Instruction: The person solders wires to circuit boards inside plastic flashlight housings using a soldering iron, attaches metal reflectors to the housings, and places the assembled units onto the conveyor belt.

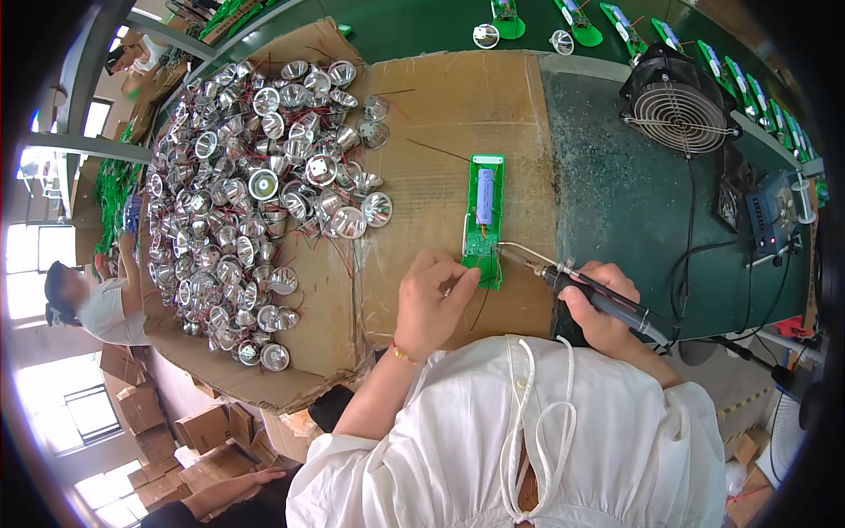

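Note:
A green plastic housing (496,180) lies lengthwise on the cardboard in front of me, with a violet cylindrical battery (484,198) inside. Below the battery sits a small green circuit board (481,245). My right hand (603,304) grips a soldering iron (616,306), its thin metal tip reaching the board's right side. A slim curved tube runs along the iron toward the same spot. My left hand (431,299) is closed in a pinch at the housing's lower left; what its fingers hold is mostly hidden. A thin dark wire hangs below the housing.
Many silver reflector cups (262,184) with red wires are heaped in a cardboard box at left. A black fan (678,110) and a blue control box (773,216) stand at right. More green housings (625,31) line the far edge. A person (106,304) is at far left.

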Tool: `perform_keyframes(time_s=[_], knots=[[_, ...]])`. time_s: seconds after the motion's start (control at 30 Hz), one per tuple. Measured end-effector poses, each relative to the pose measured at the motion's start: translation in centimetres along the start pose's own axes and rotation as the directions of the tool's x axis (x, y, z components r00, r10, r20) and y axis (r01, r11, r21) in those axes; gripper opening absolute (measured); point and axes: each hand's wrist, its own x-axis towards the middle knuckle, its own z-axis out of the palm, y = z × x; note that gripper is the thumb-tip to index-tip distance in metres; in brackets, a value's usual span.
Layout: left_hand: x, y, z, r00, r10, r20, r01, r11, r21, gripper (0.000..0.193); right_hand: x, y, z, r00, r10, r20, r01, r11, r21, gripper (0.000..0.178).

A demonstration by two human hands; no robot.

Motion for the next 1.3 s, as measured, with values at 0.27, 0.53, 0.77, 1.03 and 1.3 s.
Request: perform_keyframes(time_s=[0.27, 0.53, 0.77, 1.03, 1.3], knots=[[0.5, -0.4, 0.3, 0.999, -0.018, 0.042, 0.015, 0.998, 0.053, 0.012, -0.1, -0.4, 0.8, 1.000, 0.024, -0.008, -0.024, 0.999, 0.040, 0.016], [0.7, -0.6, 0.4, 0.999, -0.016, 0.044, 0.013, 0.998, 0.054, 0.013, -0.3, -0.4, 1.0, 0.996, 0.089, 0.015, -0.090, 0.996, 0.030, 0.016], [0.8, -0.6, 0.4, 0.998, -0.037, 0.045, 0.035, 0.998, 0.043, 0.014, -0.8, -0.2, 0.7, 0.991, 0.077, -0.110, -0.075, 0.997, 0.023, 0.017], [0.9, -0.8, 0.6, 0.998, -0.043, 0.055, 0.040, 0.998, 0.050, 0.014, -0.9, 0.1, 0.5, 0.993, 0.079, -0.088, -0.077, 0.997, 0.031, 0.016], [0.4, 0.0, 0.1, 0.984, 0.132, -0.120, -0.132, 0.991, 0.010, 0.012, -0.8, 0.4, 0.3, 0.988, 0.065, -0.140, -0.059, 0.997, 0.049, 0.016]])
